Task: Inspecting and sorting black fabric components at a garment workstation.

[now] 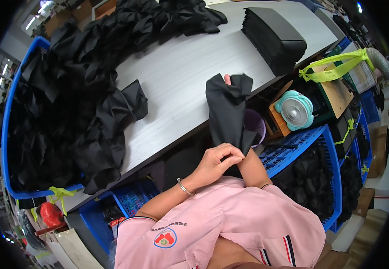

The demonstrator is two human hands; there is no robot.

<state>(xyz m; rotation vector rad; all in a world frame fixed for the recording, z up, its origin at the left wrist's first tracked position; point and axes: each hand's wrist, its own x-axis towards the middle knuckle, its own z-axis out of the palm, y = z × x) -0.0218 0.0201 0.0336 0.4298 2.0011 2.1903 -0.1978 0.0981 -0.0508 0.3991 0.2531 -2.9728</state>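
Observation:
A piece of black cloth (226, 110) hangs over the table's near edge in front of me. My left hand (217, 162), with a bracelet at the wrist, is closed in a pinch at the cloth's lower end. Most of my right hand (227, 80) is covered by the cloth; a fingertip pokes out at its top, and the forearm comes up from below. Whether the cloth is a tube or only draped over that hand, I cannot tell. On the left, loose black cloth pieces (113, 112) spill from a blue crate (7, 148) onto the table.
The pale table (172, 80) bears a neat stack of folded black cloth (277, 38) at far right. Right of me are a turquoise fan (294, 110), a purple bin (258, 127) and a blue basket (335, 179) of black cloth. A yellow-green strap (337, 67) hangs nearby.

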